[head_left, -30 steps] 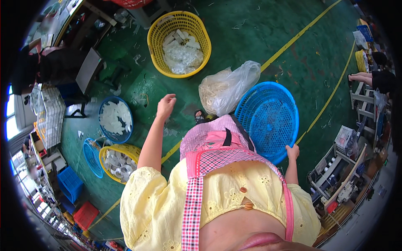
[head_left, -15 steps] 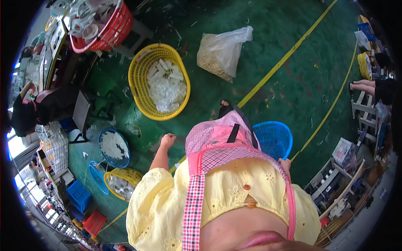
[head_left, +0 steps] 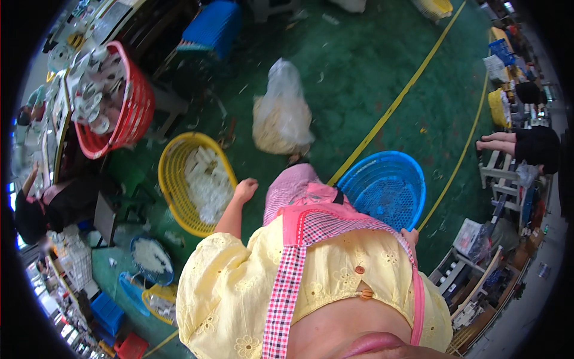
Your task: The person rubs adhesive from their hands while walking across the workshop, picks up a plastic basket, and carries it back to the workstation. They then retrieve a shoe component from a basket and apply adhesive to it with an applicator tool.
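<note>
My right hand [head_left: 409,236] is at the near rim of an empty-looking round blue plastic basket [head_left: 382,176], at my right side. Its fingers are closed on the rim, partly hidden by my apron and sleeve. My left hand [head_left: 245,190] hangs free at my left with its fingers curled in and nothing showing in them. Close beside it stands a yellow basket [head_left: 167,179] holding white pieces and clear plastic [head_left: 206,185]. Ahead of me on the floor is a clear plastic bag [head_left: 282,113] of pale beige pieces.
A red basket [head_left: 142,113] full of white and clear parts stands high at the left, near a worktable. A seated person [head_left: 36,209] is at the left, another person [head_left: 532,149] at the right. Blue stools [head_left: 212,27] stand ahead. A yellow line [head_left: 400,102] crosses the green floor.
I have moved forward, so the bag and the yellow basket are nearer. The blue basket has come along with my right hand and now shows more of its inside.
</note>
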